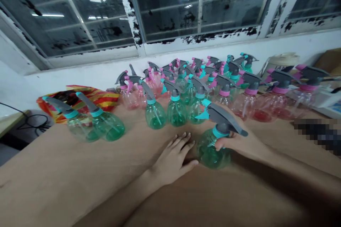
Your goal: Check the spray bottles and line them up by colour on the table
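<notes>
My right hand (239, 138) is closed around a green spray bottle (210, 150) with a grey and turquoise trigger head, its thumb at the neck. Just left of that bottle, my left hand (173, 161) lies flat on the wooden table (87, 184), fingers stretched out and holding nothing. Beyond my hands stand three green spray bottles in a row, the middle one (177, 113) nearest my left fingertips. Two more green spray bottles (109, 127) stand close together at the left.
Several pink spray bottles (266, 108) stand at the right, with more pink and green ones crowded behind. A red and yellow patterned bag (106, 97) lies at the back left. Black cable (37, 122) hangs at the left edge. Windows (170, 7) rise behind the table.
</notes>
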A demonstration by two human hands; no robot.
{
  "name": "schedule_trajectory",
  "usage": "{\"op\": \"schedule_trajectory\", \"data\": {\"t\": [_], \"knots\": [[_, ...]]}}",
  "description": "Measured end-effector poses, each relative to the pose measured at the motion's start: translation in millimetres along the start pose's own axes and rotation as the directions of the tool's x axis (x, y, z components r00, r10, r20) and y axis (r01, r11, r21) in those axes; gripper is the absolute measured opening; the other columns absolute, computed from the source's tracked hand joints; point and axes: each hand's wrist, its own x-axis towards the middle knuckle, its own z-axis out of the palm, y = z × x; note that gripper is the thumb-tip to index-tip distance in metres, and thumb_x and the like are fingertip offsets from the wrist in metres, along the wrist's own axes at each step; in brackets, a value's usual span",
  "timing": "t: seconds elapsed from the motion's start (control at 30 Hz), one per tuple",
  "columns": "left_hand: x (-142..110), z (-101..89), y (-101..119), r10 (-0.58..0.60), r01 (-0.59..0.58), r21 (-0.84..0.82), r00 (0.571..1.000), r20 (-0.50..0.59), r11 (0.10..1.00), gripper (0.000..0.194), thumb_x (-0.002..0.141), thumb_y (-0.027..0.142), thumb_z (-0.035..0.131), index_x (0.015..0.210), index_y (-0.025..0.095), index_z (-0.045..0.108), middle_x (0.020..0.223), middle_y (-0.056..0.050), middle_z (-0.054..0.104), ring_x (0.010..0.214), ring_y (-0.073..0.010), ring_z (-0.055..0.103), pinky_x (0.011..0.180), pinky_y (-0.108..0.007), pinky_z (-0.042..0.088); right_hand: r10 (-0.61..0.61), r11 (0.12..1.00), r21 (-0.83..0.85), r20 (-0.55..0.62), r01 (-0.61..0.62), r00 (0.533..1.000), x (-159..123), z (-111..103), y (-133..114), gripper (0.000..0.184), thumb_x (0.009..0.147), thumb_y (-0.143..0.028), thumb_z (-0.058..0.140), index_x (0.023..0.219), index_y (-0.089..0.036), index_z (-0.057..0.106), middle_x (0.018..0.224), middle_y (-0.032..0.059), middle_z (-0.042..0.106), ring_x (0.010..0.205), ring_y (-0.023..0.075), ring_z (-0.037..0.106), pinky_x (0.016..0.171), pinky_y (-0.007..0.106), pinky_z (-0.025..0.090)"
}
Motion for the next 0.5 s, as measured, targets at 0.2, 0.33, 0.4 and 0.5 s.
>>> {"op": "schedule_trajectory", "data": {"t": [0.2,0.33,0.4,0.5], "knots": [[-25,-5.3,-6,-0.039,0.039,0.039,0.999,-0.018,0.998,0.049,0.096,0.043,0.049,0.135,0.014,0.046,0.149,-0.011,0.037,0.138,-0.0228,0.030,0.112,-0.042,0.026,0.154,0.940,-0.310,0.015,-0.142,0.988,-34,-16,-1,0.072,0.072,-0.044,0.073,0.134,-0.026,0.041,0.136,0.0103,0.053,0.122,0.0359,0.050,0.099,0.057,0.040],[-61,-11.6,-16,-0.107,0.108,0.046,0.994,-0.030,0.993,0.049,0.097,0.044,0.047,0.136,0.015,0.046,0.148,-0.009,0.039,0.137,-0.0231,0.032,0.112,-0.043,0.027,0.257,0.872,-0.430,-0.004,-0.234,0.966,-45,-13,-7,0.046,0.078,-0.050,0.064,0.116,-0.024,0.057,0.117,0.0101,0.066,0.110,0.0377,0.060,0.091,0.056,0.046],[-83,-14.9,-21,-0.155,0.156,0.051,0.987,-0.031,0.986,0.049,0.097,0.045,0.046,0.136,0.015,0.047,0.148,-0.009,0.039,0.137,-0.0238,0.033,0.112,-0.043,0.027,0.269,0.868,-0.434,0.006,-0.240,0.963,-42,-4,-12,0.043,0.078,-0.052,0.063,0.110,-0.023,0.061,0.115,0.0089,0.068,0.107,0.0360,0.061,0.090,0.052,0.048],[-114,-19.2,-25,-0.212,0.214,0.067,0.977,-0.039,0.974,0.051,0.097,0.046,0.044,0.137,0.015,0.046,0.147,-0.009,0.039,0.137,-0.0243,0.033,0.112,-0.043,0.027,0.236,0.888,-0.418,0.055,-0.192,0.970,-31,19,-20,0.044,0.077,-0.053,0.064,0.111,-0.026,0.061,0.113,0.0061,0.069,0.106,0.0338,0.062,0.090,0.050,0.047]]}}
